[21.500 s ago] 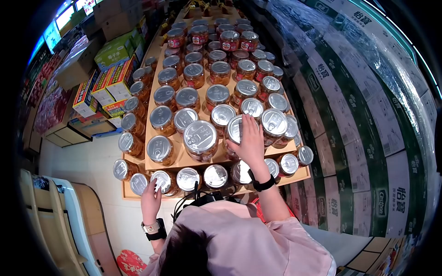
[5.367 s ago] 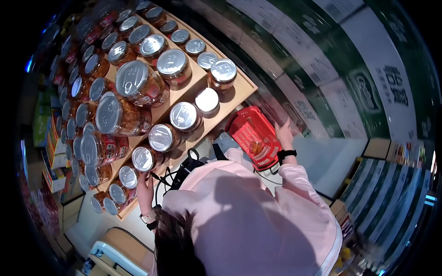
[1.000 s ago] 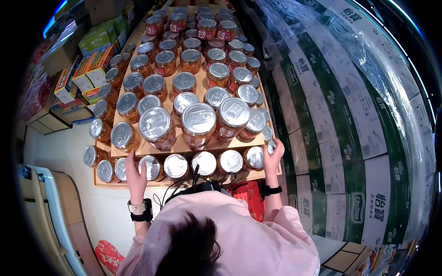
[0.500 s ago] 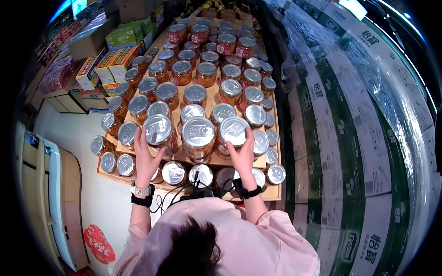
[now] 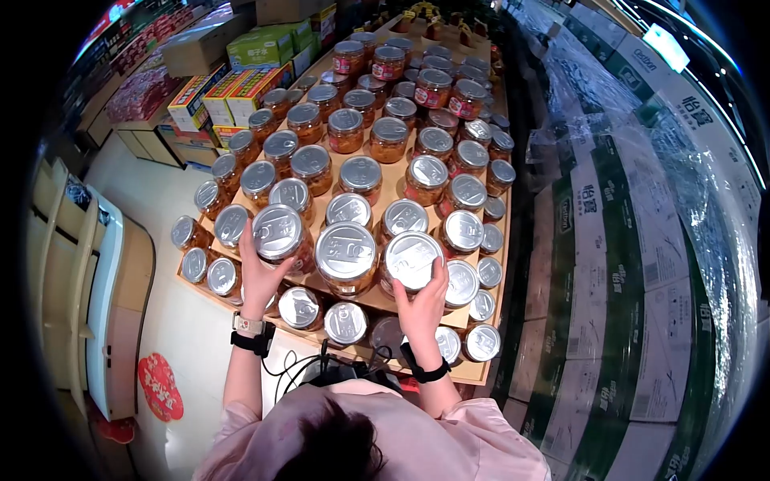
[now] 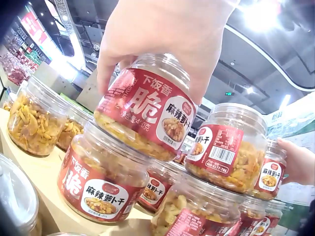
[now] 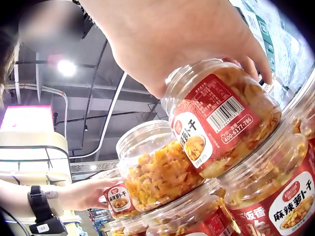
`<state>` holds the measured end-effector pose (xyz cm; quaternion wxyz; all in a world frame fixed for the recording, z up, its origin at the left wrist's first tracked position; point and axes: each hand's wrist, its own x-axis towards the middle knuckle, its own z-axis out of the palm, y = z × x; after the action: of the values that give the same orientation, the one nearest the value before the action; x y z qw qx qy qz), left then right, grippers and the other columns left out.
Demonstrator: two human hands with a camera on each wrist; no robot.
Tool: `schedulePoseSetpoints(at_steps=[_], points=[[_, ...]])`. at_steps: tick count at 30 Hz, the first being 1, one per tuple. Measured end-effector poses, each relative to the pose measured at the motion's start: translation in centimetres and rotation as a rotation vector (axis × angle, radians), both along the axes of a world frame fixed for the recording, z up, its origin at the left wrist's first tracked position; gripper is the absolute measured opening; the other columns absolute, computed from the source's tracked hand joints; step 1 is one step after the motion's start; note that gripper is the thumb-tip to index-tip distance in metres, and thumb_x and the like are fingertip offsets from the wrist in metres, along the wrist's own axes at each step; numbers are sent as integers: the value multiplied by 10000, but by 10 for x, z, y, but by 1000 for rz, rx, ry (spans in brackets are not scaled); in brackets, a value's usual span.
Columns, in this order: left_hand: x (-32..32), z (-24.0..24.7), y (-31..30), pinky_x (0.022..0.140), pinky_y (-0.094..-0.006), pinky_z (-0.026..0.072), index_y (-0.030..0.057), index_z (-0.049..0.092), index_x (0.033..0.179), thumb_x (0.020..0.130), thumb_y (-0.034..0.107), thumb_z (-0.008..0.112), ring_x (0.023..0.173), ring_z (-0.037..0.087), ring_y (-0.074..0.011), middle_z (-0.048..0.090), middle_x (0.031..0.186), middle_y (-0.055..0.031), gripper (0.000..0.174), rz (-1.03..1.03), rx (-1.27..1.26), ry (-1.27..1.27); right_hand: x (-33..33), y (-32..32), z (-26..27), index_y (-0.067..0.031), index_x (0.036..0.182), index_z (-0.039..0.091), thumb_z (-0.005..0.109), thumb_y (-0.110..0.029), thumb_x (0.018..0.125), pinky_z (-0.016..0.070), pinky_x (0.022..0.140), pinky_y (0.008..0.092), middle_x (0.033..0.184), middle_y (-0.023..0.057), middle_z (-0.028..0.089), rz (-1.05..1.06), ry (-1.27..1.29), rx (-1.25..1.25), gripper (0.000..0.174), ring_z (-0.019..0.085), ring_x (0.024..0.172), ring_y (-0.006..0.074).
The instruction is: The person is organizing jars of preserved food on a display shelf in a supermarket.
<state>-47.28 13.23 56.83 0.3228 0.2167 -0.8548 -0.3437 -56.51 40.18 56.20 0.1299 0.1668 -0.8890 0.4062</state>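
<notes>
My left hand (image 5: 262, 280) holds a jar (image 5: 277, 232) of pickled radish between thumb and fingers, at the left of the front stacked row. In the left wrist view this jar (image 6: 147, 105) has a red label and rests on a lower jar (image 6: 101, 182). My right hand (image 5: 423, 309) grips a similar jar (image 5: 413, 260) at the row's right, its barcode label (image 7: 224, 110) showing in the right wrist view. Between them stands a third stacked jar (image 5: 346, 252), with neither hand on it. All have silver ring-pull lids.
More jars (image 5: 361, 176) fill the stepped wooden stand (image 5: 385, 172) behind, and a lower row (image 5: 301, 307) lines its front ledge. Wrapped cartons (image 5: 589, 232) wall off the right side. Boxes (image 5: 192, 100) stand at the left. Black cables (image 5: 301, 365) hang by the person's chest.
A second ago both hands were at the stand's front edge; they have since risen to the two outer stacked jars and hold them. Seconds earlier the right hand was by a red basket. The view has shifted.
</notes>
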Motion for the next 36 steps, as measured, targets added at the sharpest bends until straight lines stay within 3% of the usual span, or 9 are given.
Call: schedulePoseSetpoints(at_steps=[9, 13, 17, 23, 26, 29, 30, 34, 36], points=[[-1, -9, -11, 1057, -444, 295, 38, 203, 1416, 601, 193, 828, 1267, 321, -368, 291, 1376, -201, 1038, -37, -101, 32, 0, 3, -1, 62, 1355, 241, 685, -354, 783, 274, 1040, 466, 1360, 290, 319, -15, 34, 21, 835, 329, 1262, 421], [6, -6, -29, 1061, -458, 260, 55, 93, 1444, 610, 244, 813, 1282, 279, -390, 266, 1376, -239, 1118, -148, -133, -94, 2, 2, -7, 57, 1361, 237, 679, -353, 785, 268, 1049, 463, 1368, 285, 317, -22, 38, -10, 834, 322, 1273, 415], [3, 19, -96, 1069, -432, 241, 39, 279, 1403, 859, 179, 553, 1288, 294, -348, 313, 1379, -195, 625, -453, -71, -70, 1, 1, -7, 58, 1360, 233, 686, -289, 783, 302, 1044, 432, 1355, 265, 344, -52, 67, 5, 812, 362, 1256, 398], [-71, 99, -148, 1006, -421, 337, 54, 455, 1278, 847, 264, 599, 1168, 460, -336, 507, 1234, -165, 501, -613, -321, -220, 0, 0, -7, 41, 1382, 211, 689, -266, 785, 294, 1054, 423, 1385, 251, 323, -50, 39, -41, 824, 350, 1275, 376], [-128, 106, -144, 980, -431, 363, 76, 442, 1288, 825, 293, 618, 1122, 497, -349, 520, 1217, -164, 541, -849, -391, -350, 10, 9, 3, 36, 1404, 176, 688, -282, 791, 273, 1069, 428, 1423, 248, 283, -70, -59, -34, 860, 293, 1317, 379], [-189, 67, -137, 990, -517, 322, 170, 368, 1363, 785, 335, 640, 1128, 499, -351, 500, 1248, -164, 660, -904, -705, -490, 48, 17, 49, 15, 1429, 132, 680, -248, 802, 243, 1095, 408, 1456, 230, 241, -173, -90, -147, 874, 251, 1348, 358], [-205, 55, -130, 995, -580, 283, 187, 327, 1392, 777, 337, 647, 1138, 495, -350, 473, 1285, -161, 710, -893, -806, -515, 59, 28, 46, 10, 1432, 141, 671, -207, 808, 241, 1094, 401, 1461, 229, 232, -223, -7, -107, 847, 253, 1350, 351], [-254, 12, -103, 1043, -607, 213, 293, 268, 1423, 715, 401, 718, 1239, 428, -344, 370, 1408, -141, 846, -1032, -858, -643, 137, 62, 54, 8, 1429, 169, 625, -166, 834, 246, 1087, 388, 1450, 221, 256, -477, -26, -180, 769, 267, 1343, 347], [-272, -5, -91, 1042, -605, 220, 297, 279, 1417, 703, 354, 746, 1246, 422, -331, 366, 1414, -127, 855, -1055, -966, -699, 177, 76, 53, 12, 1423, 188, 609, -151, 840, 245, 1087, 387, 1445, 219, 264, -661, -52, -2, 736, 275, 1338, 348]])
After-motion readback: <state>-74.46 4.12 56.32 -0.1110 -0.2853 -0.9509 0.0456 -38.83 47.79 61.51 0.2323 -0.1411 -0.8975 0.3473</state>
